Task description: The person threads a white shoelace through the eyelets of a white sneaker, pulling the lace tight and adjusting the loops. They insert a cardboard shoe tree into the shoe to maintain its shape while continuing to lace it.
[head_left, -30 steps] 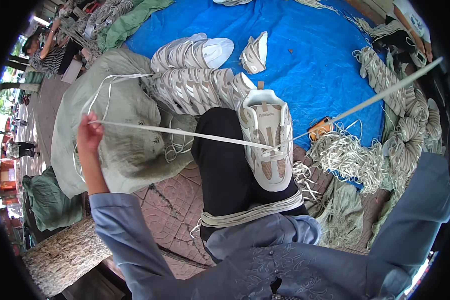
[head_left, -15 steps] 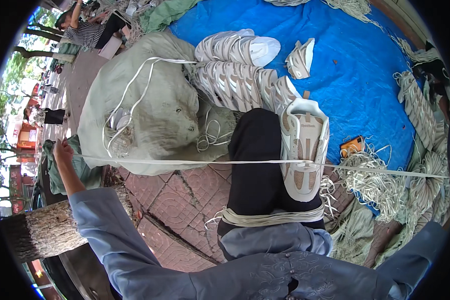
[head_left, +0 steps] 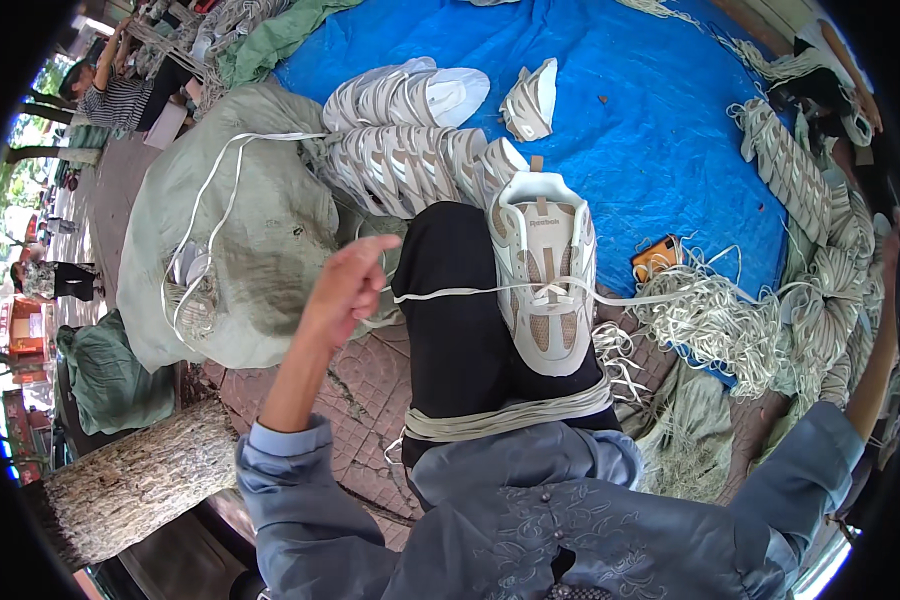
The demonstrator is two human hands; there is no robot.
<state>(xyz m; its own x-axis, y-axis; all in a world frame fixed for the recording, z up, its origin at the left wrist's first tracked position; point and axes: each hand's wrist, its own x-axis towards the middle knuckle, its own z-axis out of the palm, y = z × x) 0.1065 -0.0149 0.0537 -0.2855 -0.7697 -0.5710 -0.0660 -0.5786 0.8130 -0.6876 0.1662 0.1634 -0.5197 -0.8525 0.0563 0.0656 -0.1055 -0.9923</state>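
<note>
Greyish-blue shirt (head_left: 440, 545) with matching floral embroidery (head_left: 618, 514) and little round buttons (head_left: 545, 497), roomy sleeves (head_left: 310, 515), plain black pants (head_left: 455, 350).

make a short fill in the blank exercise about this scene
The shoe upper rests on trousers coloured ____.
The sheet beyond it is ____.
The tangled pile of laces lies to the ____ of the shoe upper in this view.
The hand nearer the shoe upper is the person's ____ one.

Missing words: black; blue; right; left.

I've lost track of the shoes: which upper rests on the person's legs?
The upper with its toe toward the person and a pale lace across its front; the others lie off the legs, several on the blue tarp.
</note>
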